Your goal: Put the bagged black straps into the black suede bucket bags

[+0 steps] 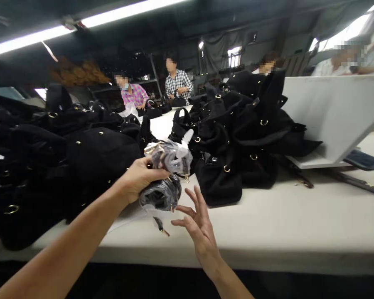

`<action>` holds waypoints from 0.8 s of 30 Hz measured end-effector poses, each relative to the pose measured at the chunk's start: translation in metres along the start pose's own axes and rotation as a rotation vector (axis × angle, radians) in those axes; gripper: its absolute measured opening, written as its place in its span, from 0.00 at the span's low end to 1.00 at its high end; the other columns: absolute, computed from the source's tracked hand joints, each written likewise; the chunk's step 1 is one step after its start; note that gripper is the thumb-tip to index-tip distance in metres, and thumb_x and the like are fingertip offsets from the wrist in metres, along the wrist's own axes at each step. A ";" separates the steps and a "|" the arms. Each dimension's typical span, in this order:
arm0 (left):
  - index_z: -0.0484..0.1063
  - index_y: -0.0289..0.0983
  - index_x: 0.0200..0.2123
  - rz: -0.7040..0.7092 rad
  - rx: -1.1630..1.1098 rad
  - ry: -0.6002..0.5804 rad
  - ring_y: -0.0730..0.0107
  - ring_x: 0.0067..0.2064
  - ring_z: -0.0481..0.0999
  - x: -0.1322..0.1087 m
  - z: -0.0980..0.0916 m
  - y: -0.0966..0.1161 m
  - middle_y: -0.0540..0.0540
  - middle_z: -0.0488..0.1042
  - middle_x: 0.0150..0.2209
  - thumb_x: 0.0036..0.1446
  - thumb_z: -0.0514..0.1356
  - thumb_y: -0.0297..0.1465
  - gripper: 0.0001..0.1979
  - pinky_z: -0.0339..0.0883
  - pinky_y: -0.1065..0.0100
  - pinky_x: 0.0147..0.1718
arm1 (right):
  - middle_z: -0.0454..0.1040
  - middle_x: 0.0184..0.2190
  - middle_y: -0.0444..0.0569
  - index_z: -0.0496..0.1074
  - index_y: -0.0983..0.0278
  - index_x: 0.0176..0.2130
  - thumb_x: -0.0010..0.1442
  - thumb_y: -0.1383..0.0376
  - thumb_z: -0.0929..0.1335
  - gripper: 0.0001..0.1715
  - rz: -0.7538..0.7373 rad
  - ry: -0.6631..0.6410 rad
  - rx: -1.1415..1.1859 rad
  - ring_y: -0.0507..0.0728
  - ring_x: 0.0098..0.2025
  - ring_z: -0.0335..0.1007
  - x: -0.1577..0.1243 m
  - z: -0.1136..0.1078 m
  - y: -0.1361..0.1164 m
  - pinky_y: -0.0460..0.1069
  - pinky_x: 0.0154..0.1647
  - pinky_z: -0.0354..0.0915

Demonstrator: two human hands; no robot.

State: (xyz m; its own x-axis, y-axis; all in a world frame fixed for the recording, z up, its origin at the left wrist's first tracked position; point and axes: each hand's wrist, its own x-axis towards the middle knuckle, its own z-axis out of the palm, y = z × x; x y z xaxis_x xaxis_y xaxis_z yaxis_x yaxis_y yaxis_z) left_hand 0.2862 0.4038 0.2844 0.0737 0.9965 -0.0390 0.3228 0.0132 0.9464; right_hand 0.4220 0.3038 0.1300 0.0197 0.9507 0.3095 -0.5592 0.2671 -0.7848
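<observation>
My left hand (pixel 142 177) is closed around rolled straps in clear plastic wrap (pixel 162 193), held above the white table. Gold-coloured metal clips show on the bundle, and one strap end (pixel 161 226) dangles below it. A white twist of plastic sticks up at its top. Just right of the bundle is my right hand (pixel 200 228), its fingers spread, with nothing in it. Its fingertips come near the lower roll; whether they touch it I cannot tell. Behind the bundle stands a small black bag (pixel 218 178) with a gold ring.
Black bags (pixel 102 162) are heaped on the left, and another pile of bags (pixel 252 112) rises on the right. A white panel (pixel 333 116) stands beyond it on the table (pixel 286 224). Loose straps (pixel 358 182) lie at the right. Several people work farther back.
</observation>
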 end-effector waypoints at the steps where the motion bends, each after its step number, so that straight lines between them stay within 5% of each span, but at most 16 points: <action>1: 0.75 0.33 0.38 0.023 0.075 -0.048 0.64 0.31 0.76 0.013 0.015 -0.011 0.47 0.78 0.31 0.34 0.71 0.35 0.24 0.71 0.65 0.34 | 0.44 0.70 0.48 0.46 0.42 0.70 0.68 0.55 0.68 0.41 -0.042 0.053 -0.142 0.61 0.59 0.65 0.002 -0.010 -0.001 0.56 0.50 0.76; 5: 0.74 0.36 0.33 0.168 0.405 -0.201 0.63 0.34 0.73 0.046 0.061 -0.056 0.50 0.75 0.30 0.41 0.66 0.35 0.13 0.64 0.65 0.37 | 0.41 0.71 0.47 0.41 0.42 0.71 0.62 0.60 0.73 0.52 -0.099 0.159 -0.640 0.64 0.66 0.56 0.007 -0.047 0.003 0.57 0.56 0.73; 9: 0.70 0.38 0.32 0.247 0.473 -0.238 0.61 0.37 0.71 0.050 0.069 -0.074 0.52 0.73 0.30 0.44 0.67 0.38 0.14 0.61 0.64 0.39 | 0.38 0.72 0.49 0.39 0.44 0.72 0.56 0.65 0.77 0.62 -0.067 0.089 -0.820 0.66 0.69 0.52 0.006 -0.066 0.008 0.57 0.57 0.72; 16: 0.65 0.41 0.61 0.293 0.583 -0.197 0.49 0.62 0.66 0.035 0.057 -0.080 0.40 0.68 0.60 0.54 0.61 0.49 0.34 0.57 0.52 0.61 | 0.34 0.73 0.56 0.33 0.47 0.73 0.39 0.68 0.84 0.83 -0.216 0.104 -1.066 0.74 0.71 0.45 0.007 -0.038 0.032 0.66 0.63 0.65; 20: 0.62 0.44 0.64 0.188 0.768 -0.110 0.41 0.62 0.66 0.018 0.068 -0.083 0.38 0.63 0.64 0.63 0.49 0.44 0.28 0.61 0.45 0.56 | 0.32 0.74 0.54 0.37 0.44 0.73 0.37 0.65 0.85 0.83 -0.209 0.069 -0.966 0.77 0.73 0.35 0.010 -0.025 0.056 0.72 0.68 0.54; 24: 0.60 0.49 0.65 0.188 0.790 -0.132 0.42 0.57 0.71 0.000 0.072 -0.082 0.42 0.71 0.58 0.63 0.50 0.41 0.27 0.65 0.48 0.52 | 0.43 0.72 0.54 0.43 0.46 0.73 0.43 0.69 0.82 0.74 -0.157 0.147 -0.906 0.75 0.73 0.38 0.007 -0.028 0.059 0.72 0.69 0.50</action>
State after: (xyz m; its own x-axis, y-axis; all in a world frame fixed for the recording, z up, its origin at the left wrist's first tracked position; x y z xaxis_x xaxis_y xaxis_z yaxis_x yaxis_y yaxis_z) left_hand 0.3282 0.3970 0.1839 0.2876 0.9577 0.0136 0.8591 -0.2642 0.4384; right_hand 0.4124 0.3305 0.0704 0.1794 0.8870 0.4255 0.3180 0.3570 -0.8783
